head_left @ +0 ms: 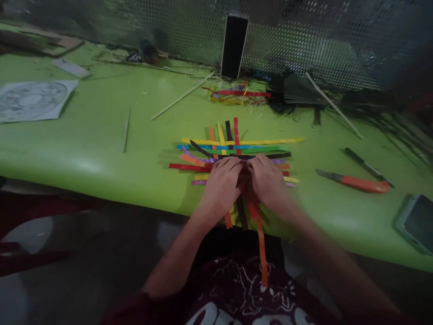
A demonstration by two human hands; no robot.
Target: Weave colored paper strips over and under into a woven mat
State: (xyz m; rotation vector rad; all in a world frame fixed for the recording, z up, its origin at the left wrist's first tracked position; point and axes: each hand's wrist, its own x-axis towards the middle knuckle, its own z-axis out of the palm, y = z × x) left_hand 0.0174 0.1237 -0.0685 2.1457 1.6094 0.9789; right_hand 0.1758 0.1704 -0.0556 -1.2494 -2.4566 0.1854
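Green tabletop (101,144) fills most of what we see, with a perforated metal screen (321,40) standing along its far edge. Close to the near edge, about midway along it, lies the mat of coloured paper strips (237,146), crosswise strips laced through lengthwise ones. Several lengthwise ends hang over the near edge, and a long orange strip (262,253) drops furthest down towards our lap.

Both our forearms come up from below and angle inward, so the hands meet over the near part of the mat. Our left hand (221,185) lies palm down, wrist just over the table's near edge, knuckles raised and fingers bent down onto the strips. Our right hand (267,180) mirrors it, also palm down, its fingers curled onto the mat and touching those of the left. The fingertips are tucked under and blurred, so we cannot tell whether either hand pinches a strip or only presses on the weave.

Towards the right edge lie an orange utility knife (358,183) and, just beyond it, a thin black tool (367,166); a phone (417,223) rests flat near the right near corner. Another phone (234,47) stands upright against the screen, with a heap of strip scraps (240,95) at its foot. A printed sheet (32,99) lies by the left edge.
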